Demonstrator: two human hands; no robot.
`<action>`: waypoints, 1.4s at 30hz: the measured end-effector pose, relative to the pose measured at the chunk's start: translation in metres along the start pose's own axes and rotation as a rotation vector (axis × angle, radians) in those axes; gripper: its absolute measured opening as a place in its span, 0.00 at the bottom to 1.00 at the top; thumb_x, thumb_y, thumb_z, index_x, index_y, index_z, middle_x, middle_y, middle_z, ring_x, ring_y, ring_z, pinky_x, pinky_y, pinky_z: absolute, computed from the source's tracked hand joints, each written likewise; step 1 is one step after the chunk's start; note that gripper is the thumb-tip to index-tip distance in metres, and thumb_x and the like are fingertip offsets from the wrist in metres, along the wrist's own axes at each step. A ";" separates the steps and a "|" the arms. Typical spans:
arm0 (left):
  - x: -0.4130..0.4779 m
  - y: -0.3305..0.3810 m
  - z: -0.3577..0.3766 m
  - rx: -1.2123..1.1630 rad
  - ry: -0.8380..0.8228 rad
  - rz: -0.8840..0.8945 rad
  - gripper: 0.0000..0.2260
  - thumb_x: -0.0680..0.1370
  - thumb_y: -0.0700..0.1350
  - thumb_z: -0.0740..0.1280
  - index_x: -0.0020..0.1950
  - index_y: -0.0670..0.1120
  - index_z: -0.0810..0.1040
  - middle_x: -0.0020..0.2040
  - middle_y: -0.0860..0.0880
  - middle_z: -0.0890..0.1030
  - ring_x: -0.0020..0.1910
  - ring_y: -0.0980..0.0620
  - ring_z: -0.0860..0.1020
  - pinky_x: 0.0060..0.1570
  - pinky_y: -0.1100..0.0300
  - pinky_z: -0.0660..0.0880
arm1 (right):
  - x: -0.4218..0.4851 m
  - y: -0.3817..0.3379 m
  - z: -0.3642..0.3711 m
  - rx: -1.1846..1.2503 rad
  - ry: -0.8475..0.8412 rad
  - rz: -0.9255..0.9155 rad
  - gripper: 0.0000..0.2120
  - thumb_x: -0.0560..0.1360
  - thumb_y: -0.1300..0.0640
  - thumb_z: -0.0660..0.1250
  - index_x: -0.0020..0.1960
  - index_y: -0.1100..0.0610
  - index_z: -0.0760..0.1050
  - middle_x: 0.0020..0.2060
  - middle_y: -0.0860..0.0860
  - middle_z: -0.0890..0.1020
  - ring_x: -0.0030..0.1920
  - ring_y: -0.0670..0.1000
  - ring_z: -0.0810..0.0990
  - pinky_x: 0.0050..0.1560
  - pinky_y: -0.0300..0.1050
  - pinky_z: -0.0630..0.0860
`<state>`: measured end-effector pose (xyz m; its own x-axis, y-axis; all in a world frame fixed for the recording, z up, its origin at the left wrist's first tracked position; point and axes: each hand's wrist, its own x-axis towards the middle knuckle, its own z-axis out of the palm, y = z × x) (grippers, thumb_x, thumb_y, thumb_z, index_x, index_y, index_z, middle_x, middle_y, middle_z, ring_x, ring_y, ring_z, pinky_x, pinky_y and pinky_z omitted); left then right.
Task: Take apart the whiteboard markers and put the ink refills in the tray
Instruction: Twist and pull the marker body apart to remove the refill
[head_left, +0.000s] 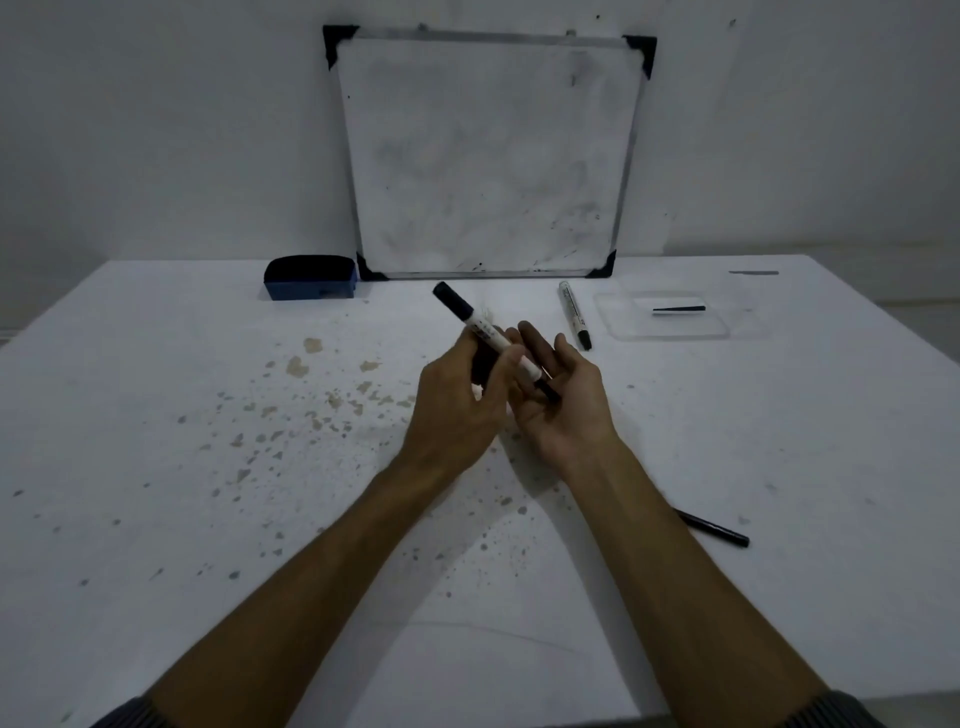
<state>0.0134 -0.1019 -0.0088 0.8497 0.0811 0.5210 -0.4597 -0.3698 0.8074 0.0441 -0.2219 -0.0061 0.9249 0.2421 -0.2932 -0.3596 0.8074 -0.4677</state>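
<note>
My left hand (457, 405) grips a white whiteboard marker (480, 330) by its barrel, black cap end pointing up and away to the left. The marker's black lower end rests in the palm of my right hand (563, 395), whose fingers are spread under it. A second capped marker (574, 314) lies on the table to the right of my hands. The clear tray (613, 317) sits at the back right and holds one black ink refill (678, 310).
A black stick-like piece (714, 530) lies on the table beside my right forearm. A blue eraser (310, 285) sits at the back left. A small whiteboard (488, 156) leans against the wall. The white table (208, 467) is speckled with stains.
</note>
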 end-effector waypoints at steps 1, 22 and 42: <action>0.000 0.001 0.000 -0.022 0.029 0.006 0.07 0.83 0.45 0.66 0.61 0.47 0.78 0.53 0.50 0.86 0.53 0.56 0.85 0.53 0.62 0.82 | -0.001 0.001 0.001 0.008 -0.001 0.000 0.20 0.85 0.51 0.59 0.58 0.64 0.82 0.53 0.61 0.86 0.46 0.57 0.88 0.42 0.45 0.85; 0.011 -0.023 -0.035 -0.246 0.241 -0.325 0.15 0.86 0.50 0.60 0.52 0.39 0.77 0.40 0.48 0.80 0.32 0.57 0.77 0.34 0.63 0.77 | -0.006 -0.001 0.002 -0.736 -0.114 -0.089 0.11 0.82 0.63 0.64 0.61 0.63 0.81 0.42 0.56 0.79 0.38 0.50 0.76 0.39 0.43 0.73; 0.001 -0.055 -0.041 0.844 -0.235 -0.064 0.17 0.86 0.50 0.57 0.50 0.41 0.79 0.42 0.46 0.74 0.38 0.50 0.72 0.37 0.57 0.67 | 0.005 -0.009 -0.027 -1.501 0.233 -0.671 0.10 0.80 0.52 0.69 0.59 0.53 0.84 0.51 0.50 0.85 0.43 0.44 0.82 0.48 0.37 0.77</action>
<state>0.0293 -0.0437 -0.0417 0.9414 -0.0331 0.3358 -0.1438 -0.9396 0.3106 0.0487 -0.2422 -0.0257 0.9667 -0.1037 0.2339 0.1506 -0.5086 -0.8477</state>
